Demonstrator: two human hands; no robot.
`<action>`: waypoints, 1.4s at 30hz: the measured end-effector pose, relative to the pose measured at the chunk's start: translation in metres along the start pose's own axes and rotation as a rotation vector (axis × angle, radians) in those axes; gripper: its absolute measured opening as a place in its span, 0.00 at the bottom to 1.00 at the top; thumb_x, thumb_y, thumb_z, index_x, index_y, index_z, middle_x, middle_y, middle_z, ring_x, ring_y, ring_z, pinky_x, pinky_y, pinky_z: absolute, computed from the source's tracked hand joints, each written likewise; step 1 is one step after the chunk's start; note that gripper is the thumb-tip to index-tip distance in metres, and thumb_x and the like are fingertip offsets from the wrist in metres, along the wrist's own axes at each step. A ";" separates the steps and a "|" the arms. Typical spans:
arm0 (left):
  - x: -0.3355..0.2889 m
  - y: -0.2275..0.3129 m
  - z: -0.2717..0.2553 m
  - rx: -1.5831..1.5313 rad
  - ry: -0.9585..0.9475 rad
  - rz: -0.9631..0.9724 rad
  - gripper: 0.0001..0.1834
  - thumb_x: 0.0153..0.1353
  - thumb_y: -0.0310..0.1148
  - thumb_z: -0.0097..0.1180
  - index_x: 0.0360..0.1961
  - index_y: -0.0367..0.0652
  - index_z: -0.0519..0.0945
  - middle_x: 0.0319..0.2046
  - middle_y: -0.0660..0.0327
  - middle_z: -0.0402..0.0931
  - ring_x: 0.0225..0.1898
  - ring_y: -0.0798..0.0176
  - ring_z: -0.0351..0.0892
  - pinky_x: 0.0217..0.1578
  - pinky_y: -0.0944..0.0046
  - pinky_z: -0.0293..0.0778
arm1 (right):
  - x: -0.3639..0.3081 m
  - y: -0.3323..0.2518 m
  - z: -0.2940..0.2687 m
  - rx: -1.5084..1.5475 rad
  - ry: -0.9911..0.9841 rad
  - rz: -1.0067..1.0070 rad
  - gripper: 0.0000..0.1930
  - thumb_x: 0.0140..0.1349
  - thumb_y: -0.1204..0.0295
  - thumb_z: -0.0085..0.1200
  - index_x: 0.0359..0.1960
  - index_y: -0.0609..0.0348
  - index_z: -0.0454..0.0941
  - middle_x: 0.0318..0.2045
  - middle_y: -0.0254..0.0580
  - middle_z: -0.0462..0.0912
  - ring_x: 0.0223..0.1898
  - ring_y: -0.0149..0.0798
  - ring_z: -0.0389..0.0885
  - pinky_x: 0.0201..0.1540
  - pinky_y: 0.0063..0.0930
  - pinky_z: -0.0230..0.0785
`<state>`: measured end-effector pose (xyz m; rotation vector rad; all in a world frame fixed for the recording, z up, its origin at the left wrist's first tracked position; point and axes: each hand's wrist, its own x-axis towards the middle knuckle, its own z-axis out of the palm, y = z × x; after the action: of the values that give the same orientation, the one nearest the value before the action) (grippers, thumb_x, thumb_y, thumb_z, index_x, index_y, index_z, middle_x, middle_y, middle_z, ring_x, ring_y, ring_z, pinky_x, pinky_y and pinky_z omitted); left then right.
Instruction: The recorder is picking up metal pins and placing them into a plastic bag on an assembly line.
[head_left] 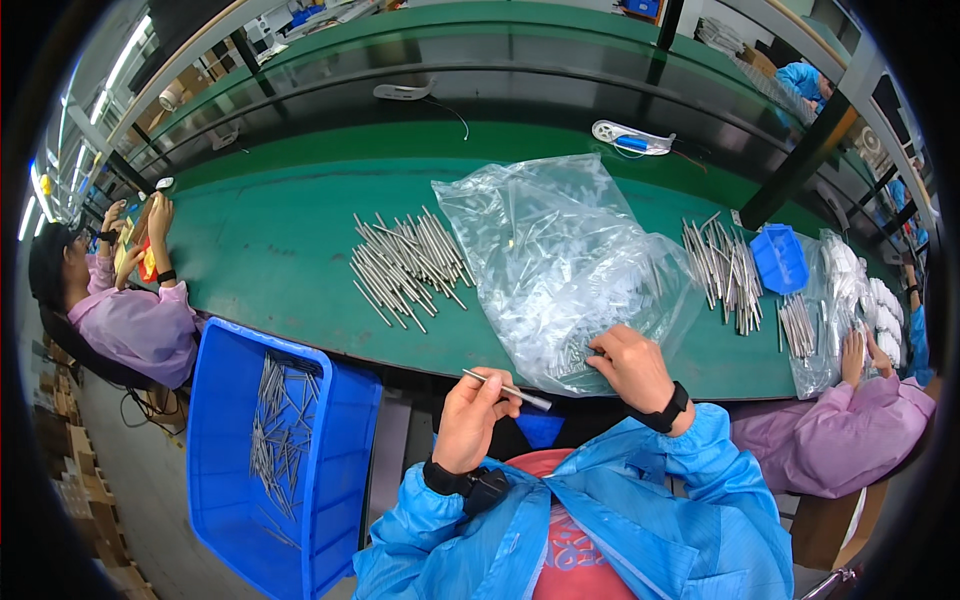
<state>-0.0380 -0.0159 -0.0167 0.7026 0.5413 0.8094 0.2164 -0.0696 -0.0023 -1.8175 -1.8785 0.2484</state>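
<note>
My left hand (470,425) is closed around a thin metal rod (510,388), held slantwise above the table's near edge. The rod's right end looks wider, perhaps with a small piece on it. My right hand (637,370) reaches to the near side of a clear plastic bag (540,225). Its fingers are bent and pressed together over small whitish parts (565,325) in the bag; what they pinch is hidden. Left of the bag lies a pile of metal rods (405,268), and to its right is another rod pile (724,272).
A deep blue bin (343,450) with loose rods stands at lower left, beside the green table (270,250). A small blue tray (779,258) sits beyond the right pile. People in pink sleeves work at left (140,330) and right (840,440). A dark post (800,165) rises at far right.
</note>
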 end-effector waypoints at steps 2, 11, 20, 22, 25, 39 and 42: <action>-0.001 0.009 0.023 0.060 0.160 -0.013 0.11 0.75 0.34 0.43 0.46 0.38 0.74 0.34 0.58 0.77 0.33 0.59 0.79 0.32 0.62 0.74 | 0.002 -0.002 0.003 -0.040 -0.004 -0.007 0.06 0.55 0.74 0.62 0.33 0.60 0.81 0.30 0.45 0.79 0.35 0.50 0.80 0.36 0.39 0.73; -0.002 0.015 0.019 0.380 -0.193 -0.133 0.12 0.76 0.32 0.38 0.50 0.35 0.69 0.25 0.68 0.63 0.23 0.76 0.59 0.24 0.73 0.60 | -0.007 -0.007 -0.007 0.387 0.022 0.079 0.06 0.57 0.80 0.60 0.36 0.62 0.81 0.36 0.44 0.82 0.35 0.42 0.82 0.36 0.30 0.74; 0.004 0.010 0.053 0.825 -0.258 -0.054 0.12 0.72 0.31 0.50 0.49 0.34 0.78 0.25 0.67 0.69 0.25 0.77 0.64 0.26 0.74 0.63 | -0.026 -0.015 -0.023 0.627 0.041 -0.018 0.07 0.61 0.79 0.59 0.40 0.65 0.81 0.36 0.46 0.83 0.37 0.43 0.83 0.38 0.30 0.75; 0.003 0.011 0.059 0.950 -0.228 0.019 0.13 0.69 0.31 0.53 0.48 0.34 0.81 0.29 0.62 0.78 0.28 0.73 0.72 0.31 0.70 0.69 | -0.027 -0.017 -0.027 0.593 0.059 -0.082 0.07 0.61 0.79 0.58 0.41 0.65 0.81 0.36 0.46 0.83 0.37 0.44 0.83 0.39 0.31 0.76; 0.005 0.003 0.060 0.977 -0.257 0.196 0.12 0.67 0.29 0.54 0.47 0.33 0.81 0.35 0.50 0.82 0.32 0.56 0.81 0.35 0.62 0.74 | -0.026 -0.019 -0.032 0.569 0.065 -0.125 0.08 0.60 0.79 0.59 0.42 0.65 0.82 0.36 0.46 0.83 0.37 0.44 0.83 0.39 0.31 0.76; 0.001 0.008 0.065 1.214 -0.303 0.251 0.11 0.64 0.26 0.57 0.44 0.32 0.82 0.31 0.50 0.80 0.30 0.53 0.79 0.33 0.59 0.73 | -0.028 -0.020 -0.028 0.519 0.040 -0.318 0.11 0.58 0.79 0.61 0.43 0.65 0.81 0.36 0.47 0.82 0.36 0.47 0.82 0.36 0.33 0.75; 0.001 0.008 0.064 1.181 -0.310 0.269 0.10 0.64 0.26 0.57 0.44 0.33 0.82 0.30 0.50 0.79 0.30 0.53 0.78 0.32 0.59 0.73 | -0.028 -0.021 -0.028 0.529 0.036 -0.331 0.11 0.57 0.78 0.62 0.42 0.64 0.82 0.36 0.47 0.82 0.35 0.47 0.82 0.35 0.33 0.75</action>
<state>0.0018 -0.0336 0.0309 1.9842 0.6246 0.5474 0.2106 -0.1044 0.0246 -1.1393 -1.8315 0.5297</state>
